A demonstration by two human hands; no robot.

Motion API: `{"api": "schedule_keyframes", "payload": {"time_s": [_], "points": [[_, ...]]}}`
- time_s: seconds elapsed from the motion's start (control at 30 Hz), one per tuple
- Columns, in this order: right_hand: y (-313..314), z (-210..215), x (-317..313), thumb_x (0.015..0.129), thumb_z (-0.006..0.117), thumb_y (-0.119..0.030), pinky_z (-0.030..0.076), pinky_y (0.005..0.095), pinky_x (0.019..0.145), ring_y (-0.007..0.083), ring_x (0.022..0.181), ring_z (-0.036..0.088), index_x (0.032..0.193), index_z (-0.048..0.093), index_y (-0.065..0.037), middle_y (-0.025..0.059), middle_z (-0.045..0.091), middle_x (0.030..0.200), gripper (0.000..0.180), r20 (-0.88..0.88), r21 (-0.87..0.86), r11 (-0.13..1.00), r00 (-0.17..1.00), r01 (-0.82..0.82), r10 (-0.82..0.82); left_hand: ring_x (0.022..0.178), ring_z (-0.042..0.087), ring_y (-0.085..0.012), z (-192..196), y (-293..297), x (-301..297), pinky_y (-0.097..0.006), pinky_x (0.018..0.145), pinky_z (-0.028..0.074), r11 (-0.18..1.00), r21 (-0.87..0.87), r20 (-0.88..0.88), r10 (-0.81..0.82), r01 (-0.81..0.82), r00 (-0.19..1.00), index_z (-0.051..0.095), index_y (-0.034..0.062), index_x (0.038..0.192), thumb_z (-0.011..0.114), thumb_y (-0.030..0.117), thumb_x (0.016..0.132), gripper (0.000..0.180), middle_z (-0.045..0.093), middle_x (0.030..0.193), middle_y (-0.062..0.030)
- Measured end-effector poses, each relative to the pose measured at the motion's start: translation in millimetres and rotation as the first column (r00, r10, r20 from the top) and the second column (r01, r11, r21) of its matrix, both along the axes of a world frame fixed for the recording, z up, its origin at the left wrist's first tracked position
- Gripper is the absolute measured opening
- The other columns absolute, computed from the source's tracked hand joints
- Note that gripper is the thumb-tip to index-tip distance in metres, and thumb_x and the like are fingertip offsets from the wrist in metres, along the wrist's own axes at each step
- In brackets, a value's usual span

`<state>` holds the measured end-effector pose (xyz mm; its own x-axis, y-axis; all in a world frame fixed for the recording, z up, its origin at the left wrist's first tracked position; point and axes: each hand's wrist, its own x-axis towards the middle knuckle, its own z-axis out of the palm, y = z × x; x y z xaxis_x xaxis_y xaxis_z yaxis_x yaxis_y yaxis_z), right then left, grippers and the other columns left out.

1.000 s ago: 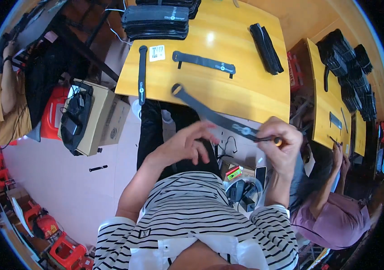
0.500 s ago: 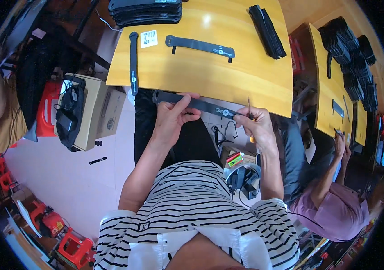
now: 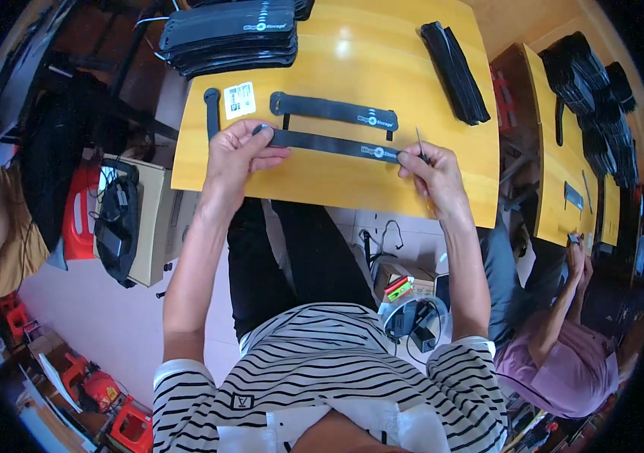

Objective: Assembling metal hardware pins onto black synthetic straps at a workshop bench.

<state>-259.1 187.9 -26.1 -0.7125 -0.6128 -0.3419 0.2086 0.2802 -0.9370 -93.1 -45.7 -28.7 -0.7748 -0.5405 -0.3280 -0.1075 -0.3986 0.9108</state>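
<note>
A black strap (image 3: 329,145) with a pale printed mark is stretched level between my hands, over the near part of the table. My left hand (image 3: 242,155) pinches its left end between thumb and fingers. At the other end, my right hand (image 3: 439,177) pinches the strap and also keeps a slim pointed metal tool (image 3: 418,139) in its grasp; the tool's exact kind is unclear. Just beyond lies a similar black strap (image 3: 322,109) with a looped left end, two short black tabs poking out beneath it. Another strap (image 3: 212,109) lies upright beside my left hand, partly covered by it.
On the yellow table (image 3: 382,185) are a stack of black straps (image 3: 227,47) at far left, a white label (image 3: 240,100) and a black bundle (image 3: 454,72) at right. A co-worker in a pink shirt (image 3: 560,355) sits at the right-hand table. Cartons stand on the floor.
Both hands have moved forward over the table, carrying the strap close to the one lying there. My left hand has slid out to the strap's left end. The view has tilted slightly.
</note>
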Motion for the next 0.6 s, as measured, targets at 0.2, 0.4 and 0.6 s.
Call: {"api": "schedule_keyframes", "payload": {"time_s": [0.2,0.4,0.6], "points": [[-18,-18,-20,0.076,0.065,-0.011,0.024,0.0184,0.035,0.0022,0.039,0.037,0.073,0.061,-0.004,0.001,0.057,0.057,0.008,-0.049,0.09,0.994,0.997,0.058,-0.054,0.053,0.055,-0.0054,-21,-22,-28,-0.016,0.048,0.042,0.967,-0.255,0.117,0.033,-0.001,0.993,0.063,0.0017,0.085,0.063,0.009,0.079,0.01,0.06,0.066,-0.0012],[-24,-27,-29,0.076,0.064,-0.009,0.027,0.0196,0.04,0.0039,0.043,0.04,0.069,0.059,-0.004,0.0007,0.055,0.054,0.01,-0.05,0.091,0.99,0.993,0.111,-0.107,0.05,0.047,-0.0021,-39,-27,-40,-0.016,0.045,0.037,0.928,-0.373,0.125,0.077,-0.025,0.989,0.061,0.0024,0.079,0.069,0.006,0.073,0.01,0.055,0.061,0.0018],[-31,-30,-29,0.077,0.063,-0.01,0.03,0.0203,0.043,0.0045,0.045,0.042,0.068,0.058,-0.004,0.0009,0.054,0.052,0.011,-0.116,0.173,0.978,0.989,0.114,-0.095,0.045,0.046,-0.0021,-42,-32,-43,-0.015,0.041,0.035,0.94,-0.337,0.104,0.099,-0.059,0.99,0.059,0.0049,0.075,0.07,0.004,0.072,0.011,0.055,0.06,0.0026]]}}
